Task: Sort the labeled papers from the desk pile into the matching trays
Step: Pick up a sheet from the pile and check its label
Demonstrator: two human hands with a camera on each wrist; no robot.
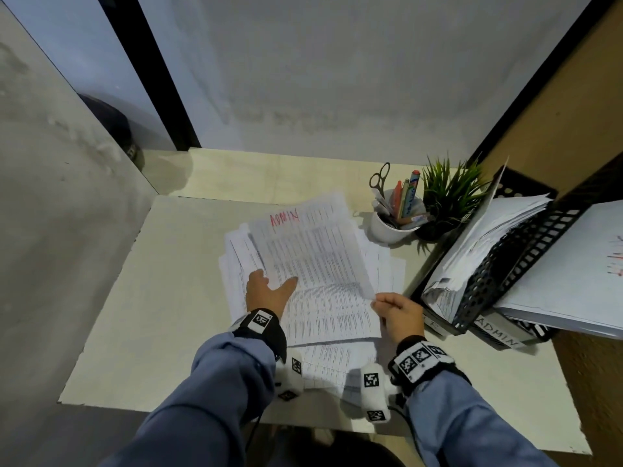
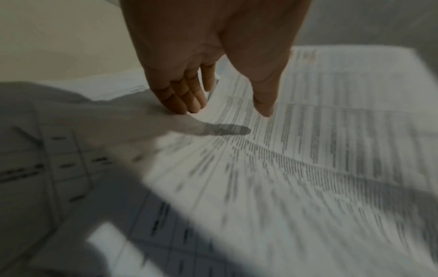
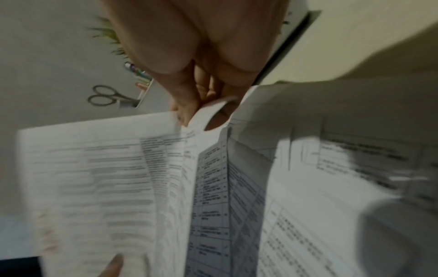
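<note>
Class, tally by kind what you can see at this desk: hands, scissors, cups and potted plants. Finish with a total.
Hands: 2, the left hand and the right hand
Scissors: 1
White cup: 1
Potted plant: 1
Total: 5

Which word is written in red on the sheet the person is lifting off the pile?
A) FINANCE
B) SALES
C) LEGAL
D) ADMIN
D: the lifted sheet, pinched at its corner by the right hand, carries ADMIN in red letters near its far edge.
</note>
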